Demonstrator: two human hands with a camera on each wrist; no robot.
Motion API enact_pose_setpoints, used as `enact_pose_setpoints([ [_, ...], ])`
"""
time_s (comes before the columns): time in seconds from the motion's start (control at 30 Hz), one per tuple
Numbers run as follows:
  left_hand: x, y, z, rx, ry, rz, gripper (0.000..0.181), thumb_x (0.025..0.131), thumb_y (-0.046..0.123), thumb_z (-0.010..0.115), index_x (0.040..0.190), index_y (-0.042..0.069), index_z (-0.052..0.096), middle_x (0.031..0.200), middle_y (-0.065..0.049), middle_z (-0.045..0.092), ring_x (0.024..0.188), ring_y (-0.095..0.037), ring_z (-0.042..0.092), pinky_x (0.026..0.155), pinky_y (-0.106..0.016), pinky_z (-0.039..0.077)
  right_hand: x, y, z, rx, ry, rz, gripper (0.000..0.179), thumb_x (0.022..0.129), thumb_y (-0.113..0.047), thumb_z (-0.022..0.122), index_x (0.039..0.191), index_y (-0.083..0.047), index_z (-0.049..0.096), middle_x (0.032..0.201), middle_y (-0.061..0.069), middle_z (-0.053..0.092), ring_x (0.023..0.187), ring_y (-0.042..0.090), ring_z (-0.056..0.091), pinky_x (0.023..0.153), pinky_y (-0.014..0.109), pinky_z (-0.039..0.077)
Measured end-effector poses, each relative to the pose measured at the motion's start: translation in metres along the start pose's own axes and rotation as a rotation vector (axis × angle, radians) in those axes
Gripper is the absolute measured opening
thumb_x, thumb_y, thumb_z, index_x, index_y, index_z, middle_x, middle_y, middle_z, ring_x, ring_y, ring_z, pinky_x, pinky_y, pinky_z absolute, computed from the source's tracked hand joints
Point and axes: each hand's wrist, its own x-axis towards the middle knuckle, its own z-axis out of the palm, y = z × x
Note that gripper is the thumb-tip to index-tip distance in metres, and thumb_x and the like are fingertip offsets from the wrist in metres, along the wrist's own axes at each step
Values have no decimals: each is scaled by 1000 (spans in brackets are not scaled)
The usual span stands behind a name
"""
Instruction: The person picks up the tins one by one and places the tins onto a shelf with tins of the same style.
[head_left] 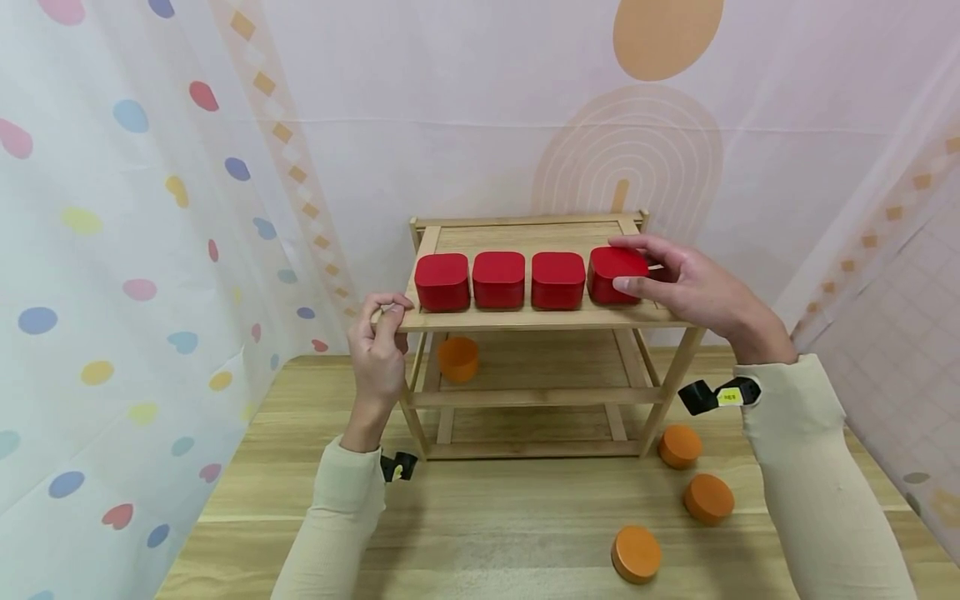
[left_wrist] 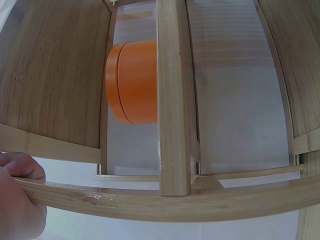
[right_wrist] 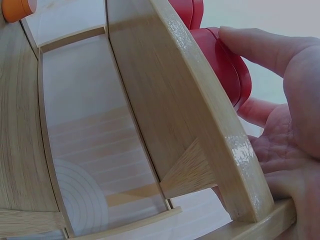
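Note:
A row of red square tins with rounded corners point(head_left: 498, 279) lines the top board of a wooden shelf rack point(head_left: 532, 319). My right hand point(head_left: 697, 287) holds the rightmost red tin point(head_left: 617, 263), thumb at its front and fingers at its back. In the right wrist view that red tin point(right_wrist: 222, 65) stands on the top board, its lid in place. My left hand point(head_left: 378, 354) grips the top board's front left corner, thumb on top. On the middle shelf, toward the left, sits an orange round tin point(head_left: 458, 360); the left wrist view shows this orange tin point(left_wrist: 135, 82) with its lid on.
To the right of and in front of the rack, three orange round tins point(head_left: 680, 447) lie on the wood-grain table point(head_left: 465, 533). A patterned curtain point(head_left: 420, 108) hangs behind and at both sides. The bottom shelf point(head_left: 525, 425) is close to the tabletop.

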Motion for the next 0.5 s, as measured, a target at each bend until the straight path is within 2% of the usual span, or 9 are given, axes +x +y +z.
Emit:
enact_pose_setpoints([
  [0.5,0,1,1,13,3,12,23,99,6,41,94,-11,56,49,3,35,40,-11,28,39,-22,24,2,1,0,20,-5,2,56,97,-26,63,149,-18,42,137,9,51,116,25,54,86,20,49],
])
